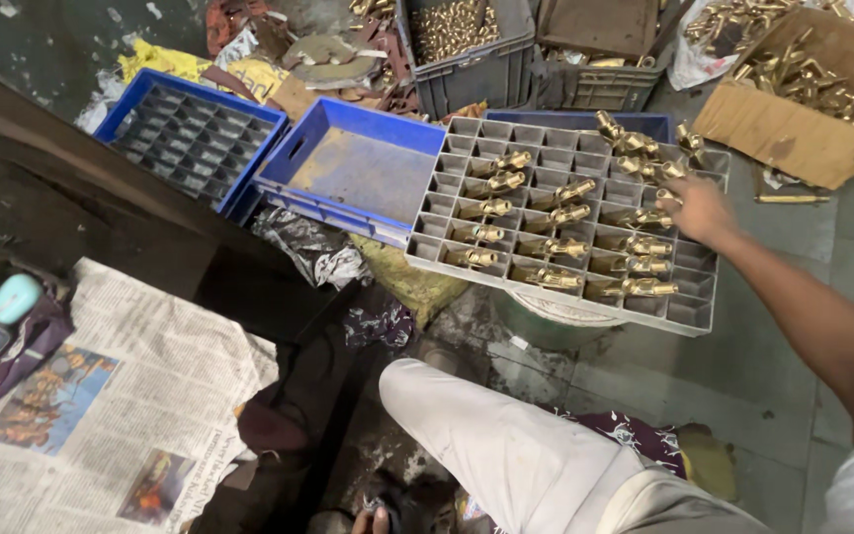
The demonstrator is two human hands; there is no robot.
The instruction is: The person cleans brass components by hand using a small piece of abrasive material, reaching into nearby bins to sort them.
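Brass fitting [666, 196] at right fingers [682, 198], grid tray [689, 314]

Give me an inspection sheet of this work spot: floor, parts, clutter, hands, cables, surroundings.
Surface: dirty grey floor, stained.
Job's things: grey grid tray, partly filled with brass fittings, one per cell.
Clutter: newspaper, crumpled wrappers, scraps.
Hands: right hand reaching over the tray's far right cells, touching fittings; grip unclear. Left hand not seen.
Cables: nothing seen.
Surroundings: empty blue tray, blue tray holding a dark grid, grey crate of brass pieces, cardboard box of fittings.
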